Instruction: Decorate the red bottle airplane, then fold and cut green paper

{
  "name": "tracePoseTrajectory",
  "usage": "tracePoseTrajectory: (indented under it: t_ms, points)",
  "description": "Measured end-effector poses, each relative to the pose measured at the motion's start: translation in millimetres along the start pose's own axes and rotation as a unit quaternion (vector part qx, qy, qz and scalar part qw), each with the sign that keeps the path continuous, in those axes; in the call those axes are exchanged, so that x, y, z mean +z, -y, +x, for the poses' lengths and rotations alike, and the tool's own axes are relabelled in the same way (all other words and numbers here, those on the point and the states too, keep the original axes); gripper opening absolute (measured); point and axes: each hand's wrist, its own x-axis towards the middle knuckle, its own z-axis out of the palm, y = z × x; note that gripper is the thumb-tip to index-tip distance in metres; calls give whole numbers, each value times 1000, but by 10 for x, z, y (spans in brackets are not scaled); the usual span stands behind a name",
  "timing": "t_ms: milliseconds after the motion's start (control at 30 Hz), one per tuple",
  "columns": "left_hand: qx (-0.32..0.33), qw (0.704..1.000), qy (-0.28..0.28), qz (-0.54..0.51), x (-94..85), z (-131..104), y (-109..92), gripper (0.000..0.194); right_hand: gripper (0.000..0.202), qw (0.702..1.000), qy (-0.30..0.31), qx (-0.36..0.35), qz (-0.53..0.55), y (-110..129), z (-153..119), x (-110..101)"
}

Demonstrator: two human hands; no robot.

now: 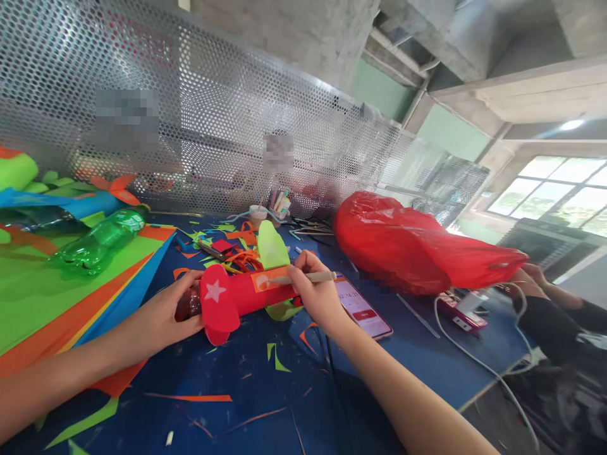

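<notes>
A bottle wrapped in red (244, 294) lies on its side over the blue table, with red rounded flaps and a white star (215, 291) near its left end. Yellow-green wing shapes (272, 245) stick out above and below it. My left hand (173, 314) is wrapped round the bottle's dark left end. In my right hand (314, 284) is a light-coloured pen (321, 277), pinched between the fingers, its tip over an orange patch (265, 281) on the red wrap. The patch bears a pale round drawing.
A phone (364, 309) lies right of my right hand. Beyond are a red plastic bag (408, 246) and a power strip (462, 314) with a white cable. Left are coloured sheets (95, 303) and a green bottle (102, 243). Paper scraps litter the table (256, 379). Another person's arm (545, 291) is at right.
</notes>
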Motion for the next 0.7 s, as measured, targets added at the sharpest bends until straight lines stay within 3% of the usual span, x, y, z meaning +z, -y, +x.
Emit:
tracePoseTrajectory:
  t_ms: [167,700]
  points:
    - [7,1000,-20,9,-4,0,13,58,24,1000,19,11,-6,0,-8,7]
    - [9,1000,-12,28,-6,4,-3,56,24,1000,17,9,-5,-1,-4,9]
